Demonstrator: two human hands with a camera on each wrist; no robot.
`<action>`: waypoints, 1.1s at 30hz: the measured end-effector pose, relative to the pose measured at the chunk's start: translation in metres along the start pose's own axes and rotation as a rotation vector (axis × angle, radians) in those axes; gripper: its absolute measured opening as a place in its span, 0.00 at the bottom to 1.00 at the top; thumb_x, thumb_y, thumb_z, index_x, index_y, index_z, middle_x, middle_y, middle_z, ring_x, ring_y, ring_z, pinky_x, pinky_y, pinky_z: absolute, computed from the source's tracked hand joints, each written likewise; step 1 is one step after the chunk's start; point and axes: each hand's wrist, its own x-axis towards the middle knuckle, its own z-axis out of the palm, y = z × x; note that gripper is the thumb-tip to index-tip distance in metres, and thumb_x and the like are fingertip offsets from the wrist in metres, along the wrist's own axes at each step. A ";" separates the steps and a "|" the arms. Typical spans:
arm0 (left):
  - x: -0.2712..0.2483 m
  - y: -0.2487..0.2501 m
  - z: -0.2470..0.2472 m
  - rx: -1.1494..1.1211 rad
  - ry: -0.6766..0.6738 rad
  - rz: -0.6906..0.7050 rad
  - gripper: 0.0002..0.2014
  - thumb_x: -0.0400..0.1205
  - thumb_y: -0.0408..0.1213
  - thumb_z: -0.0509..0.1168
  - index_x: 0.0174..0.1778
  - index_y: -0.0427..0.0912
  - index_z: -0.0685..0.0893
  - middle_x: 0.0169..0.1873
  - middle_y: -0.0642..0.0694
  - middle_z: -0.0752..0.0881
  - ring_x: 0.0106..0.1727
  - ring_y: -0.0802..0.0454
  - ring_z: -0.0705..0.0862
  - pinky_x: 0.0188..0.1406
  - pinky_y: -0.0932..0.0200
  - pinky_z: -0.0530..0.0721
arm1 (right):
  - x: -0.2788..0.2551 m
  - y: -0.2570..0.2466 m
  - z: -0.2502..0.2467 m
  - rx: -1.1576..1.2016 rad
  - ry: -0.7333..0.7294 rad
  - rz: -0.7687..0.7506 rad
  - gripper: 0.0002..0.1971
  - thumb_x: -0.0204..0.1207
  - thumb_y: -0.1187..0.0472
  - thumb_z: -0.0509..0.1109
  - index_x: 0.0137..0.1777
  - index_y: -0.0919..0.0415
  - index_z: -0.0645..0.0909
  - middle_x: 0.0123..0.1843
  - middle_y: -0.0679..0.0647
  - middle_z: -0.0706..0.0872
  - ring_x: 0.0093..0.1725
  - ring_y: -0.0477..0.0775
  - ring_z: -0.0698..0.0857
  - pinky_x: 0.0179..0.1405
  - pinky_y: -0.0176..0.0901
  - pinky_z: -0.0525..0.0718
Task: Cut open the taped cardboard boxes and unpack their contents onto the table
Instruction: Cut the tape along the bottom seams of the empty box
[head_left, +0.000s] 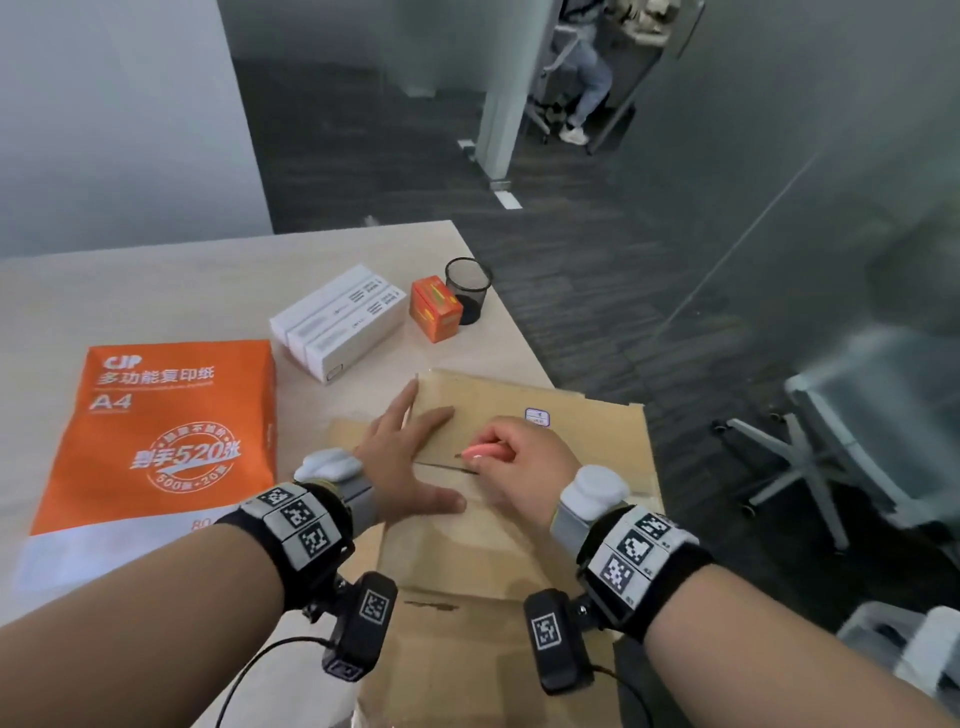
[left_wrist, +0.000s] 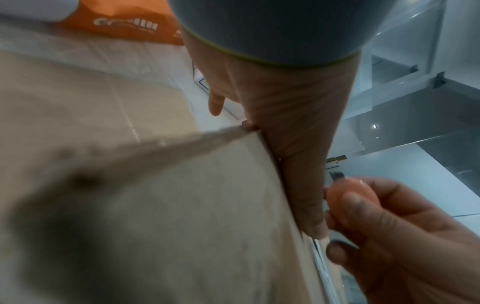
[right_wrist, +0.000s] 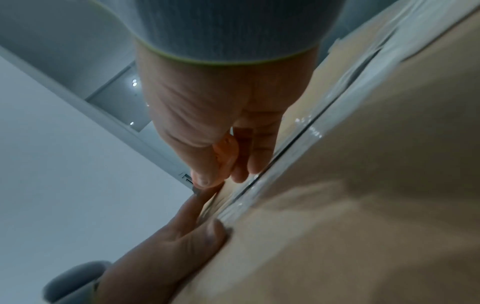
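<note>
While my left hand lies flat on the cardboard box, fingers straight and spread, thumb stretched toward me along the lid, its grip is released: it presses, holds nothing. Left forearm comes in from lower left, wrist low over the near-left part of the box.

Right hand: grip clenched round a pink box cutter. Fingers curl over the handle, thumb on its near side. Right forearm comes in from lower right, wrist raised a little above the lid.

Cutter's long axis runs roughly left to right across the lid, tip pointing left toward my left hand. Tip sits at the dark seam between the two top flaps, just beside my left thumb and forefinger. Blade itself too small to make out in the head view. From the right wrist, clear tape shines along that seam, and my fingers rest beside it.

Box lies on the right end of the table, its right side past the table edge, long axis running away from me; it rests on another sheet of cardboard.

Elsewhere on the table: an orange A4 paper ream to the left, three white cartons side by side beyond the box, a small orange box, and a black mesh pen cup near the far right corner.
</note>
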 end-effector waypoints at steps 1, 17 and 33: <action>0.004 -0.003 0.001 -0.043 -0.001 0.002 0.61 0.52 0.72 0.79 0.83 0.74 0.59 0.88 0.58 0.35 0.89 0.43 0.51 0.83 0.39 0.65 | 0.006 -0.007 0.005 -0.002 -0.008 -0.014 0.06 0.75 0.59 0.75 0.44 0.44 0.85 0.45 0.41 0.87 0.46 0.33 0.84 0.46 0.29 0.78; 0.013 -0.022 0.005 -0.418 -0.031 0.096 0.48 0.48 0.66 0.77 0.65 0.86 0.63 0.89 0.54 0.45 0.87 0.52 0.61 0.77 0.59 0.66 | 0.018 -0.015 0.037 -0.233 -0.065 -0.119 0.06 0.78 0.55 0.70 0.52 0.44 0.85 0.52 0.39 0.83 0.52 0.40 0.83 0.54 0.44 0.82; 0.011 -0.019 0.003 -0.396 -0.041 0.070 0.49 0.47 0.69 0.76 0.68 0.85 0.64 0.89 0.57 0.46 0.85 0.53 0.64 0.76 0.58 0.69 | 0.018 -0.017 0.027 -0.367 -0.172 -0.117 0.09 0.80 0.61 0.68 0.57 0.55 0.86 0.56 0.51 0.81 0.52 0.55 0.84 0.55 0.54 0.82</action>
